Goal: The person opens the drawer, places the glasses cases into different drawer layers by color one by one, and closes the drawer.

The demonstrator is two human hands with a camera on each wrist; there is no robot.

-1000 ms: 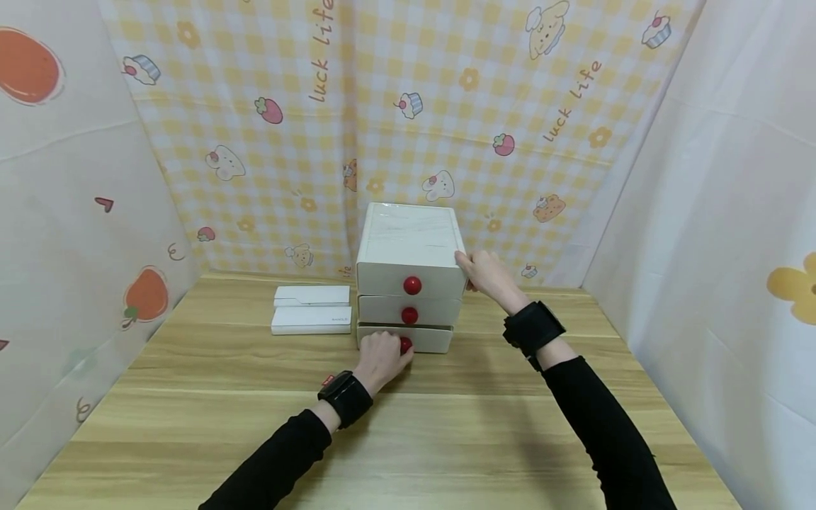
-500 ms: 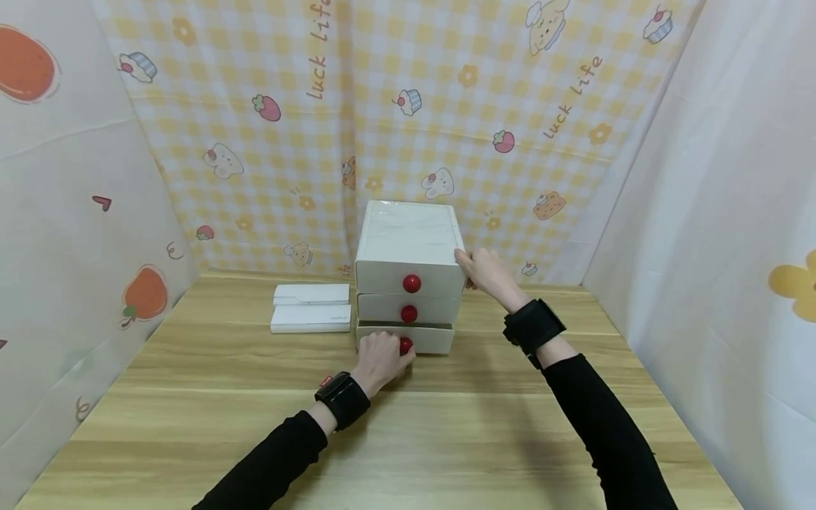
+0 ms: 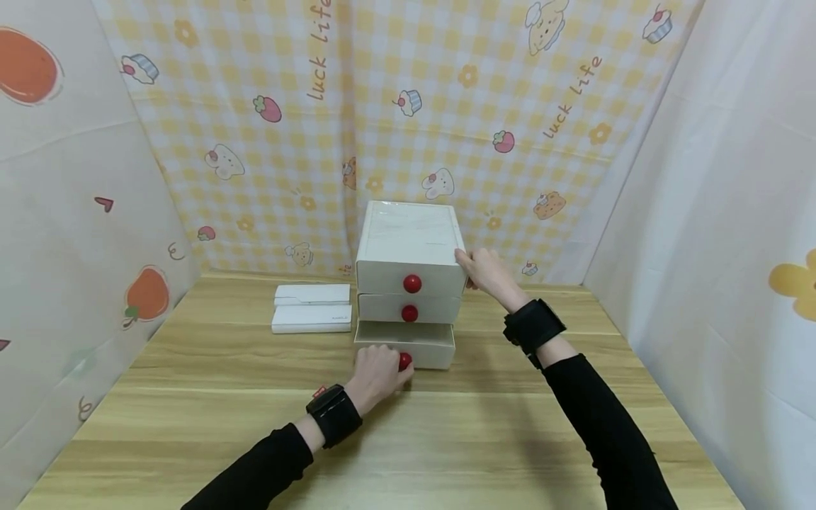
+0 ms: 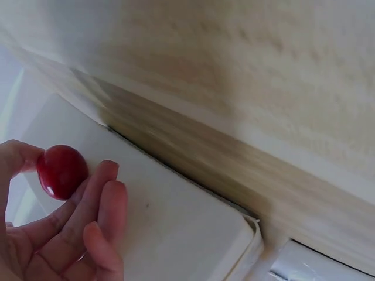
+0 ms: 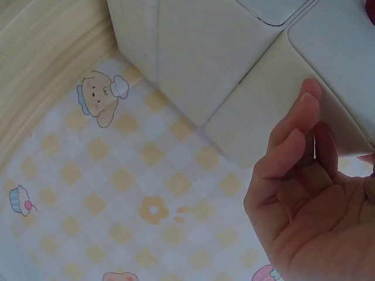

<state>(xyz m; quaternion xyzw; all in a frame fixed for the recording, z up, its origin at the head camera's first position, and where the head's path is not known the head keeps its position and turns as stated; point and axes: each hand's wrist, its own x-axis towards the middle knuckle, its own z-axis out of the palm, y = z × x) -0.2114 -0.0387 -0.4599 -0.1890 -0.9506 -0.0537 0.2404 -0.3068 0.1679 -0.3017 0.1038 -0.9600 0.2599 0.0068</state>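
Note:
A white cabinet [image 3: 411, 234] of three stacked drawers stands at the back middle of the table, each drawer with a round red knob. Its bottom drawer [image 3: 435, 356] sticks out part way, showing some of its inside. With thumb and fingers, my left hand [image 3: 376, 374] pinches the bottom drawer's red knob [image 4: 61, 171]. My right hand [image 3: 489, 273] holds the cabinet's upper right front corner, its thumb at the top edge. In the right wrist view, curved fingers [image 5: 287, 158] lie against the cabinet's side wall.
Two flat white boxes [image 3: 311, 319] lie left of the cabinet. The wooden table [image 3: 484, 439] reaches back to a yellow checked curtain [image 3: 395, 163], and pale curtains hang on both sides.
The bottom drawer has slid out toward me, with my left hand drawing back on its knob. My right hand stays in place at the cabinet's corner.

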